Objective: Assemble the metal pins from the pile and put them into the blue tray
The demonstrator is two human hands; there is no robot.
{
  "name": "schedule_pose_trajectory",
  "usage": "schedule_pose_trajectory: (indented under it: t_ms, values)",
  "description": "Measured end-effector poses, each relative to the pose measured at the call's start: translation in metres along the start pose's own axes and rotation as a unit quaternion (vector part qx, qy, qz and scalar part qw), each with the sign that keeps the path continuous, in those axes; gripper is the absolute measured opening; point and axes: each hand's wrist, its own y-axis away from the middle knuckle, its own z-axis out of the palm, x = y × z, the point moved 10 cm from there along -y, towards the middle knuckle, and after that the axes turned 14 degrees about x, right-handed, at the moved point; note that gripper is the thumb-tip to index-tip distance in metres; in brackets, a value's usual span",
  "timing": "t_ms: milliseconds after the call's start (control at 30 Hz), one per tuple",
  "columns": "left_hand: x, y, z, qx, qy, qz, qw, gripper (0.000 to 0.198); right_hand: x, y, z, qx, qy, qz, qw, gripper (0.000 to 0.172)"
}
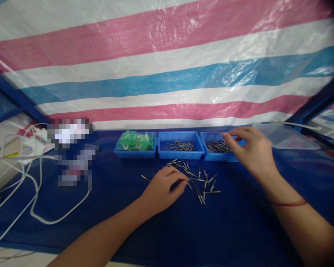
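Observation:
Loose blind rivets (200,179) lie scattered on the dark blue table, some heaped just behind my left hand (169,187). Its thumb and forefinger are pinched together at a rivet (189,185) on the near side of the pile. My right hand (252,148) is above the right blue bin (219,157), which holds many dark-stemmed rivets (217,146). The thumb and fingertips come together over that bin; anything between them is too small to make out. The middle blue bin (180,154) contains a smaller heap of rivets (183,145).
A left blue bin (133,153) holds green-tinted plastic packets (135,141). White cables (58,220) loop across the table's left side, near blurred-out items. At the back right lies a clear plastic lid or tray (289,137). A striped plastic sheet (167,81) hangs behind.

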Motion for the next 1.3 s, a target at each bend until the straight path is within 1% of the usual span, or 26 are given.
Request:
schedule_pose_trajectory:
  t_ms: [67, 200, 267, 400, 500, 567, 600, 667, 733, 800, 900, 1033, 1100, 1167, 1300]
  values:
    - [0.003, 0.001, 0.003, -0.014, -0.016, 0.016, 1.0, 0.018, 0.01, -0.004, -0.001, 0.002, 0.025, 0.007, 1.0, 0.024]
    - [0.01, 0.002, 0.007, -0.033, -0.062, 0.043, 0.997, 0.019, 0.04, -0.014, -0.02, 0.026, 0.094, 0.044, 0.994, 0.027]
    - [0.014, 0.002, 0.008, -0.041, -0.087, 0.06, 0.994, 0.019, 0.052, -0.015, -0.027, 0.02, 0.12, 0.054, 0.991, 0.028]
    - [0.023, 0.002, 0.015, -0.076, -0.151, 0.106, 0.98, 0.019, 0.058, -0.01, -0.025, -0.013, 0.156, 0.04, 0.987, 0.032]
    - [0.029, 0.002, 0.022, -0.11, -0.179, 0.137, 0.968, 0.02, 0.053, -0.01, -0.026, -0.004, 0.169, 0.033, 0.985, 0.038]
    - [0.033, 0.003, 0.028, -0.13, -0.178, 0.154, 0.963, 0.023, 0.045, -0.012, -0.025, 0.001, 0.162, 0.024, 0.986, 0.037]
    - [0.034, 0.003, 0.031, -0.138, -0.173, 0.161, 0.962, 0.027, 0.039, -0.013, -0.023, -0.002, 0.154, 0.016, 0.988, 0.035]
    - [0.037, 0.003, 0.036, -0.144, -0.164, 0.167, 0.962, 0.04, 0.024, -0.013, -0.019, -0.013, 0.13, -0.002, 0.991, 0.03]
    - [0.037, 0.004, 0.04, -0.142, -0.168, 0.171, 0.96, 0.045, 0.003, -0.009, -0.014, -0.028, 0.097, -0.027, 0.995, 0.026]
    - [0.036, 0.004, 0.044, -0.138, -0.182, 0.179, 0.957, 0.036, -0.023, -0.003, -0.011, -0.049, 0.046, -0.062, 0.996, 0.024]
    - [0.032, 0.005, 0.046, -0.124, -0.205, 0.191, 0.952, 0.021, -0.06, 0.009, -0.01, -0.084, -0.037, -0.105, 0.99, 0.023]
    - [0.026, 0.004, 0.043, -0.095, -0.231, 0.193, 0.949, 0.015, -0.095, 0.028, -0.004, -0.144, -0.102, -0.15, 0.973, 0.021]
    - [0.025, 0.004, 0.041, -0.085, -0.233, 0.19, 0.95, 0.015, -0.105, 0.038, 0.001, -0.177, -0.125, -0.17, 0.961, 0.02]
    - [0.023, 0.003, 0.037, -0.072, -0.221, 0.171, 0.957, 0.015, -0.111, 0.045, 0.006, -0.202, -0.138, -0.177, 0.953, 0.02]
    - [0.011, -0.002, 0.026, -0.041, -0.17, 0.08, 0.981, 0.009, -0.113, 0.051, 0.009, -0.223, -0.148, -0.173, 0.948, 0.019]
